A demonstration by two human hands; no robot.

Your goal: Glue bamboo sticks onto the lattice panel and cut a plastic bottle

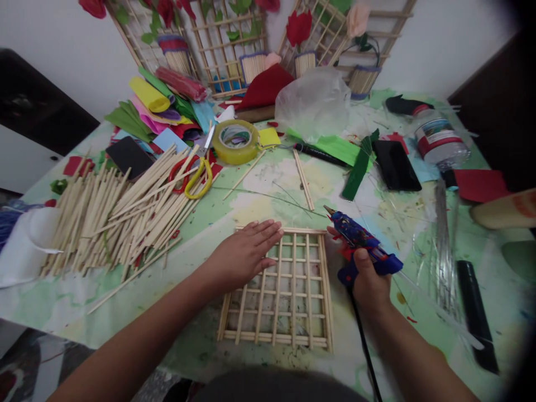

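A square lattice of thin wooden sticks [277,292] lies flat on the table in front of me. My left hand [250,252] rests palm down over its upper left corner, fingers stretched out and holding nothing. In my right hand [372,282] is a blue hot glue gun [355,237], gripped by its handle just right of the lattice. The gun's nozzle points up and left, near the lattice's upper right corner. A clear glue stick sticks out of its back, and a black cord hangs down from the handle.
To the left lies a big pile of wooden sticks [142,206] with scissors [199,177] on top. Beyond are a tape roll [235,141], a black phone [396,164] and a plastic bottle [439,137]. Glue sticks [444,251] lie at right. Finished lattices with paper flowers [298,28] lean on the wall.
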